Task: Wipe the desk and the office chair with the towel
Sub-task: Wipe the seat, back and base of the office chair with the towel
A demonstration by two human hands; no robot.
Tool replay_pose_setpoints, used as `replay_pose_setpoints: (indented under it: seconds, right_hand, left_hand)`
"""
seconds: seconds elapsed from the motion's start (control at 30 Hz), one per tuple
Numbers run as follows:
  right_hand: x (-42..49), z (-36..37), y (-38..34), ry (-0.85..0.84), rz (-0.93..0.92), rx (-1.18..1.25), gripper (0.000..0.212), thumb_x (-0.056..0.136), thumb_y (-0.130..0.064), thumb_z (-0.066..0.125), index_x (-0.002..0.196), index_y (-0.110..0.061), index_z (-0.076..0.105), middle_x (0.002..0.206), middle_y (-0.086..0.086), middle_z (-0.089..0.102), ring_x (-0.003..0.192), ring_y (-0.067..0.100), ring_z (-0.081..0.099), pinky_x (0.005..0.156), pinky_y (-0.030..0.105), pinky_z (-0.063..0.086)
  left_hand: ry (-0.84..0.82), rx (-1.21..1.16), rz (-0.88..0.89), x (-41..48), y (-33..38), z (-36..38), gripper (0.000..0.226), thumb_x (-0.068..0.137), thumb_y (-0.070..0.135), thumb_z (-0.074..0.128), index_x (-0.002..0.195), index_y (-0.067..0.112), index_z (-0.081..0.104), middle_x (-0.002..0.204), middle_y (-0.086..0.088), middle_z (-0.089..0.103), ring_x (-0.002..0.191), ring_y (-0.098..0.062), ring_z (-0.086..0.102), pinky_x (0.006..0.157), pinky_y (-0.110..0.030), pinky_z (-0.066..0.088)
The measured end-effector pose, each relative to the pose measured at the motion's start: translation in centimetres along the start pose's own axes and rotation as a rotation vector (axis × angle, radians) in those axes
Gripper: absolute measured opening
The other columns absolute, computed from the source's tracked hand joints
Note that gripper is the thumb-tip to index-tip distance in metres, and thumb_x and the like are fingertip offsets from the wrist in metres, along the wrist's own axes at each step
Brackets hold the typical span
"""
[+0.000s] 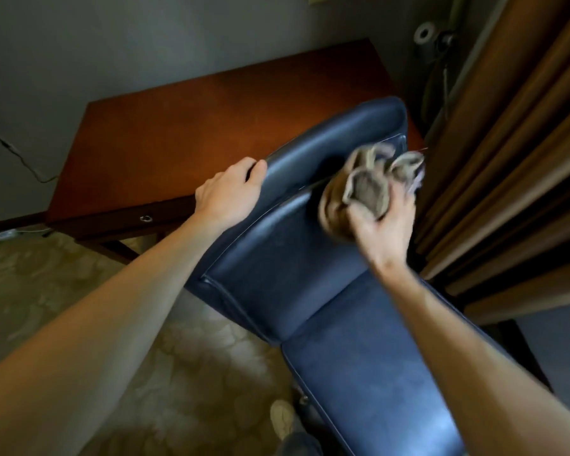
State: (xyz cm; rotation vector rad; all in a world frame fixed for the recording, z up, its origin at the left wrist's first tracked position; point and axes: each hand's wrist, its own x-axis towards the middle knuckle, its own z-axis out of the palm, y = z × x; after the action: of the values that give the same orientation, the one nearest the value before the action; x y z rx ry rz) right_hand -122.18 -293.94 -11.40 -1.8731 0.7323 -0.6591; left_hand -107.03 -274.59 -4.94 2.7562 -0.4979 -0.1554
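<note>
Right grip (380, 227) clutches the bunched grey-brown towel (366, 189) against the blue leather office chair (277, 258), left grip (229, 190) curls over its backrest edge, reddish-brown wooden counter (178, 126) just beyond.

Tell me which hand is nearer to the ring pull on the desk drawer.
Left. The left hand grips the top edge of the chair, just beside the ring pull. The right hand, clutching the towel, is across the chair back, farther away.
</note>
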Motion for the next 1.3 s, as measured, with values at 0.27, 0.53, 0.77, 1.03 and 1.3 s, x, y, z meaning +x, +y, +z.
replay_pose_setpoints:
  seconds: [0.27,0.53,0.77,1.03,1.3]
  right_hand:
    - [-10.8,10.4,-2.7,-0.131,0.055,-0.132,0.079,0.072,-0.055,0.059,0.14,-0.016,0.05,0.134,0.02,0.045,0.118,0.039,0.043,0.097,0.049,0.042]
    - [-9.8,2.9,-1.9,-0.305,-0.48,-0.326,0.059,0.069,-0.054,0.061,0.115,-0.017,0.068,0.108,0.016,0.057,0.098,0.04,0.053,0.078,0.046,0.047]
    - [-12.0,4.1,-5.3,-0.606,-0.316,-0.456,0.083,0.081,-0.054,0.067,0.15,-0.023,0.034,0.145,0.02,0.033,0.136,0.043,0.03,0.108,0.054,0.036]
    - [-23.7,-3.1,3.5,-1.356,-0.508,-0.566,0.063,0.08,-0.039,0.073,0.137,-0.033,0.049,0.142,0.012,0.043,0.129,0.039,0.036,0.103,0.06,0.036]
    - [-16.6,-8.9,3.7,-0.88,-0.164,-0.396,0.055,0.074,-0.044,0.07,0.126,-0.031,0.056,0.137,0.008,0.047,0.124,0.035,0.042,0.106,0.048,0.043]
  left_hand:
    - [0.006,-0.03,-0.051,0.3,-0.4,0.1,0.037,0.106,0.057,0.023,0.114,0.041,0.055,0.106,0.005,0.065,0.111,-0.035,0.062,0.087,-0.045,0.032]
    - [-0.065,-0.14,-0.112,-2.7,0.2,-1.2,0.039,0.104,0.06,0.027,0.114,0.041,0.059,0.109,0.004,0.068,0.113,-0.034,0.06,0.098,-0.048,0.041]
    - [-0.094,-0.144,-0.287,-7.2,0.1,-2.3,0.042,0.103,0.064,0.025,0.112,0.038,0.058,0.12,-0.001,0.066,0.118,-0.034,0.059,0.107,-0.053,0.041]
    - [0.035,-0.128,-0.536,-16.3,-3.7,-1.8,0.053,0.105,0.062,0.024,0.133,0.029,0.055,0.132,-0.013,0.061,0.121,-0.038,0.056,0.109,-0.056,0.04]
    - [0.193,-0.45,-0.608,-24.8,-5.1,-0.6,0.039,0.108,0.048,0.036,0.118,0.021,0.062,0.106,-0.012,0.065,0.095,-0.031,0.06,0.084,-0.044,0.046]
